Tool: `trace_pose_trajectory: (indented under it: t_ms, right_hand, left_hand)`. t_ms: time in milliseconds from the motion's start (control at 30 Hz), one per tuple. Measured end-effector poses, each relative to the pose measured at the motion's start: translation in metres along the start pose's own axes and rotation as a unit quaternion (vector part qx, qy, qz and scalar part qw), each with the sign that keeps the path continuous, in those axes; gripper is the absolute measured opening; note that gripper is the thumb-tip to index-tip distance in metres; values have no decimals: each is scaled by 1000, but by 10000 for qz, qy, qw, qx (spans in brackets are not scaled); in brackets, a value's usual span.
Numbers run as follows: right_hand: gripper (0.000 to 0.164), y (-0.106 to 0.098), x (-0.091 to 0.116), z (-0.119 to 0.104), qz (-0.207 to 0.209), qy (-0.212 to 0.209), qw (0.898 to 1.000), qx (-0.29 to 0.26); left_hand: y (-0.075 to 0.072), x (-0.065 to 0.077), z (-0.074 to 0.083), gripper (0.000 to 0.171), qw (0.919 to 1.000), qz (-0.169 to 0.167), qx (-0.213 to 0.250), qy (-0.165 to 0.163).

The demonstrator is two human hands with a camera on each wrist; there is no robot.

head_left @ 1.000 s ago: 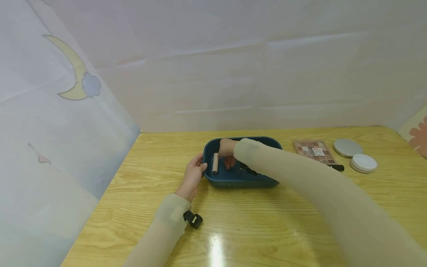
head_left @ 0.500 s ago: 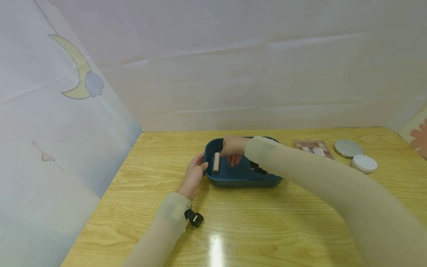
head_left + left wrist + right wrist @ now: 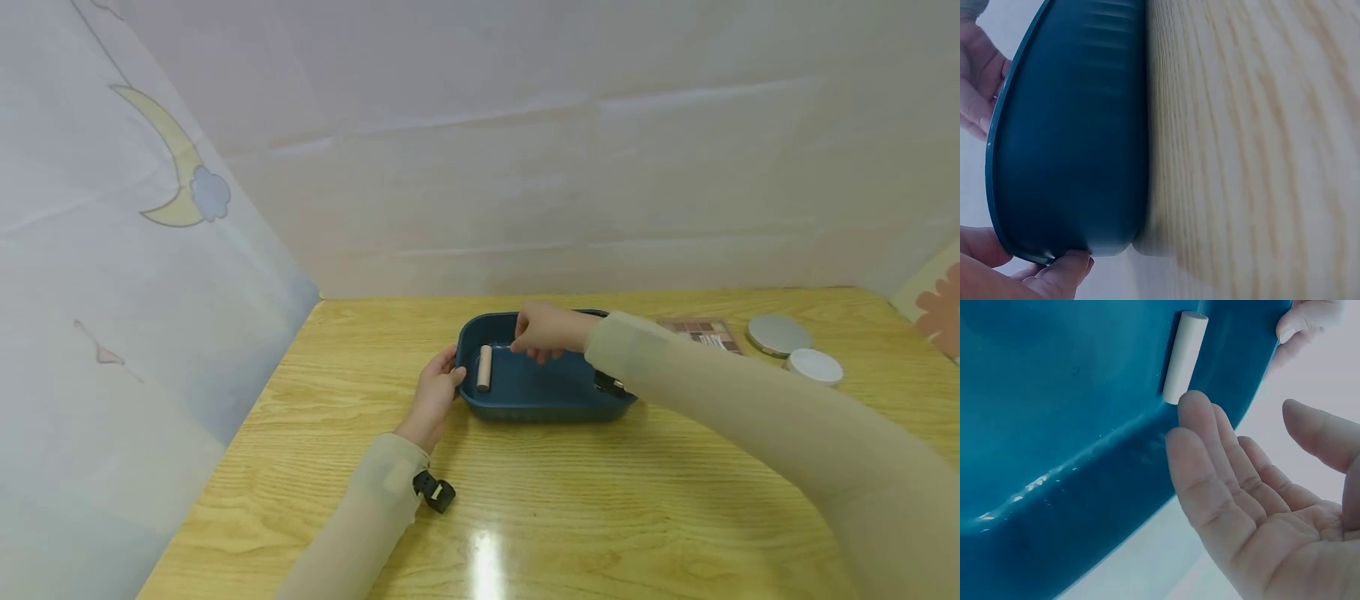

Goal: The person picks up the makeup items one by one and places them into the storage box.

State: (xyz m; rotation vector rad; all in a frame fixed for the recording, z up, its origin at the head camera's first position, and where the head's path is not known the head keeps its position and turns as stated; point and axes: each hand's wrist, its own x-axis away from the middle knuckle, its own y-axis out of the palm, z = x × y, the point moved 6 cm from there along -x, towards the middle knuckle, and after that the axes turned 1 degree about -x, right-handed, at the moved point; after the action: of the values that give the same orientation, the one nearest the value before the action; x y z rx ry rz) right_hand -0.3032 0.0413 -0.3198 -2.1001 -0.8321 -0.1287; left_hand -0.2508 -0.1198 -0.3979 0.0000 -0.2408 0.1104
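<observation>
My left hand [image 3: 433, 392] grips the left end of a dark blue plastic basin [image 3: 547, 413], its thumb over the rim. In the left wrist view the fingers [image 3: 1066, 272] lie against the basin's outer wall [image 3: 1072, 144]. A small beige cylindrical tube [image 3: 484, 368] lies inside at the left end. Above the basin's interior, to the right of the tube, is my right hand [image 3: 553, 327]. The right wrist view shows that hand [image 3: 1272, 519] holding nothing, its fingers extended and thumb apart; the tube [image 3: 1185, 357] appears just beyond the fingertips.
Right of the basin on the wooden table [image 3: 570, 517] lie a makeup palette [image 3: 697, 331], partly behind my right sleeve, a silver round compact [image 3: 780, 334] and a white round container [image 3: 813, 366]. A pale cloth [image 3: 480, 192] hangs behind the table's far edge.
My right hand has moved right and up, away from the tube. The tube stays in the basin, and my left hand keeps its grip on the rim.
</observation>
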Motion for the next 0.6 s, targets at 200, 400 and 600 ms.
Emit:
trace_pose_trajectory:
  t_ms: [200,400,600]
  right_hand:
    - [17,1,8,2,43,-124,9999,84]
    - [19,1,10,3,45,-159,9998,60]
    - [19,3,10,5,61,-130,9999,46]
  left_hand:
    - [-1,-1,0,47,10000,-5,-34,-5]
    - [-2,-1,-1,47,10000,-15,-6,-13]
    - [-3,-1,-2,48,10000,-24,25,-38]
